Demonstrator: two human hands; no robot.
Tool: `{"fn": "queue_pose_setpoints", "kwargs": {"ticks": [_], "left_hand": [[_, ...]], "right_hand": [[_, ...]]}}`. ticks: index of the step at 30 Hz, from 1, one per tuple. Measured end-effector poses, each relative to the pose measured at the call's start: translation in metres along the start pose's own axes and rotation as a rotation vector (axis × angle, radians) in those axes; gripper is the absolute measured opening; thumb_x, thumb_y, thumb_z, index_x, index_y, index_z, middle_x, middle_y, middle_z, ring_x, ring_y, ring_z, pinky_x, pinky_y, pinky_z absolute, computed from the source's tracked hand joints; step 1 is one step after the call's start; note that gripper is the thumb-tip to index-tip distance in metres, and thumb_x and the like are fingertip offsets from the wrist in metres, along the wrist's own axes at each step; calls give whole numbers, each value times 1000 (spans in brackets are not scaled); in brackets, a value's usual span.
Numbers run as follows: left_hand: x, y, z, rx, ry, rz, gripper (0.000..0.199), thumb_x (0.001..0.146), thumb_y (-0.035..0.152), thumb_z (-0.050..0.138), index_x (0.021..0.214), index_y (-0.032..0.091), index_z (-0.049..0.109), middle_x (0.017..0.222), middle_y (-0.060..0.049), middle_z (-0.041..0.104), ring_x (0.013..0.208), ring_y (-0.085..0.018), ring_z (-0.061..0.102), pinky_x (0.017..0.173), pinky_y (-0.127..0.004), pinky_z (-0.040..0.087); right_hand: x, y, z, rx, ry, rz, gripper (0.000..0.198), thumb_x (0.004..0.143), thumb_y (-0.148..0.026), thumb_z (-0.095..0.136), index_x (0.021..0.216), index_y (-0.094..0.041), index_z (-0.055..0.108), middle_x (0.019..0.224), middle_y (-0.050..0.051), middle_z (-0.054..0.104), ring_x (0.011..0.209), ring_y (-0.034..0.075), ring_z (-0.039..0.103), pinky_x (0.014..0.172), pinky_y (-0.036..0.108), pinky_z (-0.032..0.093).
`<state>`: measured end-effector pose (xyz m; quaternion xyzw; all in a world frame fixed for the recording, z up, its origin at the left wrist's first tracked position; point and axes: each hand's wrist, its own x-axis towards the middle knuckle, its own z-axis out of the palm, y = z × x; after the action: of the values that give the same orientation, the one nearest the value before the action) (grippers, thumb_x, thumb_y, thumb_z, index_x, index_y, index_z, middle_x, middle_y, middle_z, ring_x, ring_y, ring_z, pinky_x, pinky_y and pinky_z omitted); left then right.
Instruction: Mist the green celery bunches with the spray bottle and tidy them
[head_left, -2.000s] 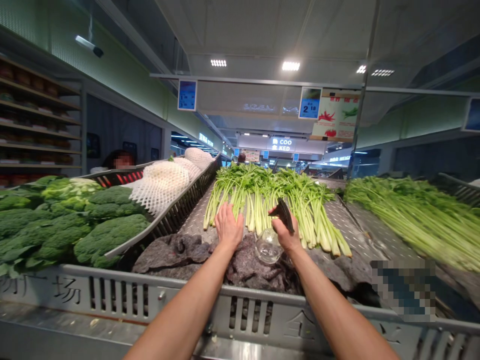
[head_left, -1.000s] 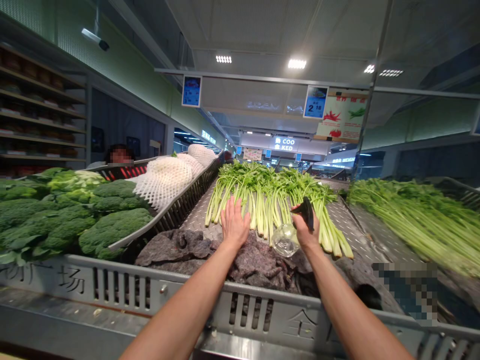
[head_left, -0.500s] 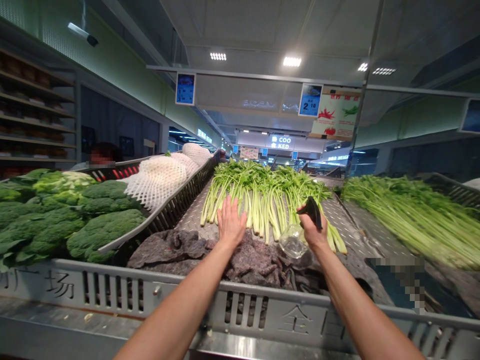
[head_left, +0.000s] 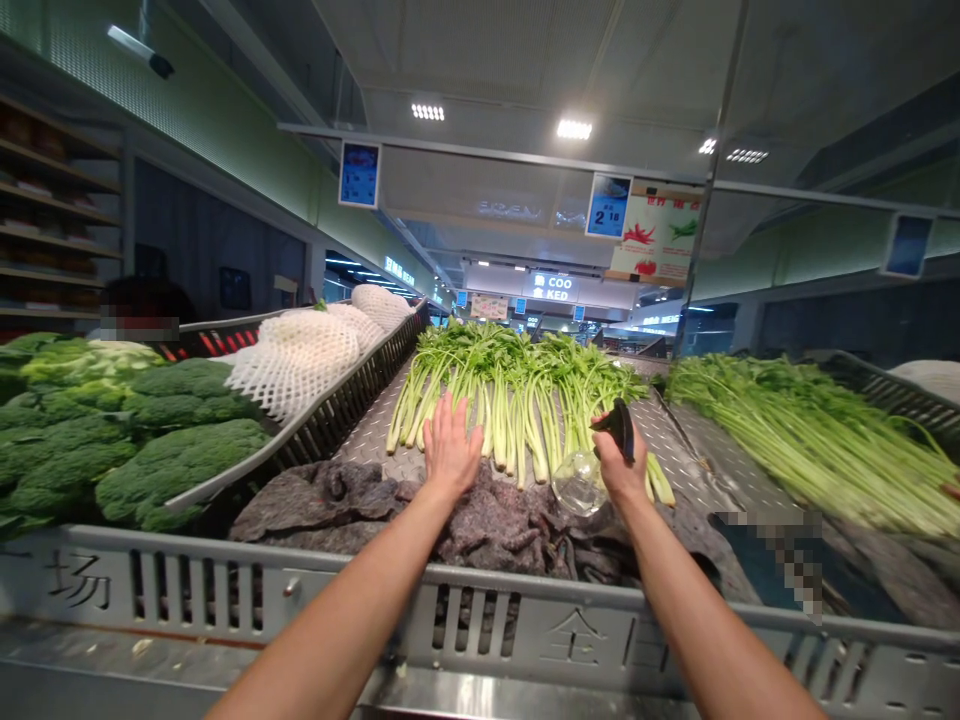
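My right hand (head_left: 624,468) is closed around the neck of a clear spray bottle (head_left: 579,485) with a black trigger head. The bottle is tilted, its round see-through body pointing left over the dark cloth. My left hand (head_left: 453,440) is open with fingers stretched forward, at the stalk ends of the celery (head_left: 517,400); I cannot tell whether it touches them. The celery lies in a row on a patterned metal shelf (head_left: 360,435), leaves away from me and pale ends toward me. Below both hands lies a crumpled dark grey cloth (head_left: 502,515).
Broccoli (head_left: 176,460) and produce in white foam nets (head_left: 300,355) fill the left side, behind a black slatted divider (head_left: 352,390). A grey slatted rail (head_left: 330,595) runs along the front. A mirror (head_left: 810,330) on the right reflects celery. At far left is a person (head_left: 142,310).
The view has shifted slightly, so the scene sits a little further left. My left hand stays open by the celery, and my right hand still grips the spray bottle.
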<state>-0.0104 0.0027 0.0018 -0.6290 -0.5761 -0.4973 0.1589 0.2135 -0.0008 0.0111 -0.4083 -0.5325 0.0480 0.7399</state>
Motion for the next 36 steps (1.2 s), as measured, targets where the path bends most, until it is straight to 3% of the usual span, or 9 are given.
{"fn": "queue_pose_setpoints", "kwargs": {"ticks": [9, 16, 20, 28, 36], "left_hand": [[0, 2, -2, -4, -10, -4, 48, 79, 31, 37, 124, 16, 37, 137, -11, 29, 127, -24, 24, 102, -48, 21], [-1, 0, -1, -6, -13, -1, 48, 80, 32, 34, 125, 15, 36, 137, -11, 28, 127, -24, 23, 102, -48, 20], [0, -1, -1, -17, -15, -9, 48, 80, 32, 33, 125, 15, 36, 138, -11, 27, 127, -24, 22, 102, -48, 19], [1, 0, -1, -27, -21, -19, 48, 80, 32, 33, 124, 16, 37, 138, -11, 27, 127, -23, 21, 102, -48, 18], [0, 0, 0, -10, -11, -9, 48, 80, 33, 33, 124, 14, 37, 138, -11, 27, 127, -24, 22, 102, -48, 20]], "right_hand": [[0, 3, 3, 32, 27, 41, 23, 61, -29, 52, 79, -18, 60, 79, 1, 62, 73, 17, 55, 66, 28, 42], [4, 2, -3, -3, 192, 13, 27, 60, -25, 52, 85, -18, 58, 83, 1, 61, 76, 16, 55, 74, 30, 40], [7, 6, -6, -21, 255, 58, 28, 61, -26, 51, 88, -19, 57, 82, 0, 61, 74, 17, 55, 71, 29, 41], [5, -1, -9, -81, 208, 33, 15, 61, -24, 50, 73, -20, 58, 73, -1, 59, 70, 17, 53, 68, 28, 40], [4, -2, -11, -131, 327, 73, 23, 60, -26, 51, 82, -20, 57, 82, 2, 59, 78, 19, 54, 74, 30, 38]]}}
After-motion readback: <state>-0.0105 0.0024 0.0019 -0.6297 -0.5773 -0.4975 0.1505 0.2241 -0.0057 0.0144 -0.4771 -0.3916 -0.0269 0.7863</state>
